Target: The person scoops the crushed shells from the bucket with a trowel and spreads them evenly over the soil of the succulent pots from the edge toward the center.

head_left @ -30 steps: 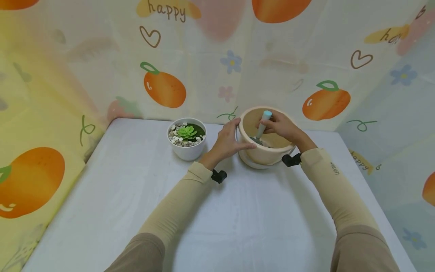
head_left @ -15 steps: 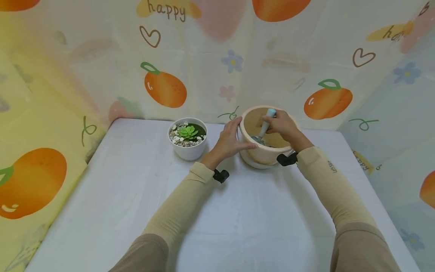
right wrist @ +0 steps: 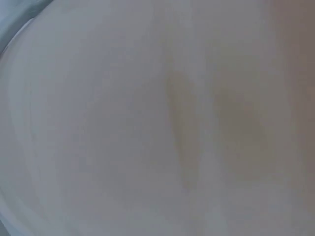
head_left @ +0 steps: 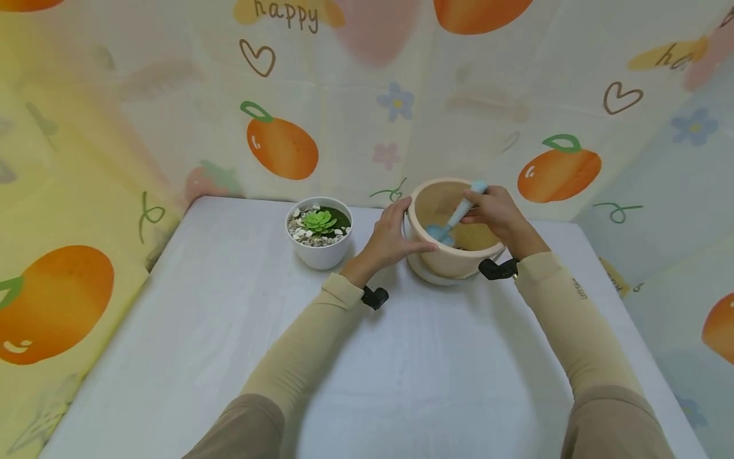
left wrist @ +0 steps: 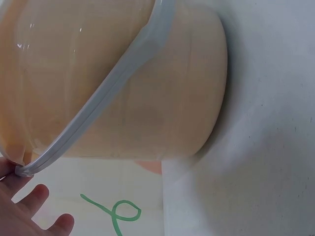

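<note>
while gripped, the scoop (head_left: 457,216) slants, head (head_left: 439,235) down-left.

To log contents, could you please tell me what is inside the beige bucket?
In the beige bucket are a blue shovel, blade down, and dark bits; its front wall hides whatever lies deeper.

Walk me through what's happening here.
A person's right hand holds a light blue scoop, its head down inside a beige bucket. The left hand touches the bucket's side. To the left, a white pot with a green succulent stands on the table.
</note>
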`<state>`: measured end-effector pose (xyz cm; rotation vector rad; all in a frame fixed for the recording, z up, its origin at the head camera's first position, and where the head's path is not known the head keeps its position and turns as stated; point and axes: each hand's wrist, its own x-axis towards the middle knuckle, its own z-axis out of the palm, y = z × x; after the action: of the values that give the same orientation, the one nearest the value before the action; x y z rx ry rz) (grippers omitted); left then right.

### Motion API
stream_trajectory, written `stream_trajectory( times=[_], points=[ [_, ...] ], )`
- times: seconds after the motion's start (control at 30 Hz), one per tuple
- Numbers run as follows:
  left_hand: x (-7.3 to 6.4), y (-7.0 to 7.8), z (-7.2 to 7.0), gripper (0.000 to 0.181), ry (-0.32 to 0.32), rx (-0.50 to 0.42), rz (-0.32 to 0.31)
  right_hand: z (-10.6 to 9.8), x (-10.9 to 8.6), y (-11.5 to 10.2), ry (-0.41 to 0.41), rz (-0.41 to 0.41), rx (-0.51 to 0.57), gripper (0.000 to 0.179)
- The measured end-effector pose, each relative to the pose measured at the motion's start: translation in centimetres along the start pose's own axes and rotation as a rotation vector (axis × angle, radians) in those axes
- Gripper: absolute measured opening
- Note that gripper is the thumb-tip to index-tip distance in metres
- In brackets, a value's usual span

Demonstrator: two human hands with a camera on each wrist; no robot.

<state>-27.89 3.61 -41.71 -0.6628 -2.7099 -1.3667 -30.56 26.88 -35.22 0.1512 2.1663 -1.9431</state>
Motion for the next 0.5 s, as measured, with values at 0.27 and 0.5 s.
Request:
stream_trajectory(
  times=[0.27, 0.5],
  points=[
    [0.1, 0.0, 0.0, 0.108, 0.022, -0.006, 0.014, -1.1, -0.5, -0.8, 0.027, -0.012, 0.193, 0.024],
    [0.0, -0.1, 0.1, 0.108, 0.011, -0.011, 0.009, -1.8, -0.6, -0.9, 0.026, 0.006, 0.303, 0.022]
  ],
)
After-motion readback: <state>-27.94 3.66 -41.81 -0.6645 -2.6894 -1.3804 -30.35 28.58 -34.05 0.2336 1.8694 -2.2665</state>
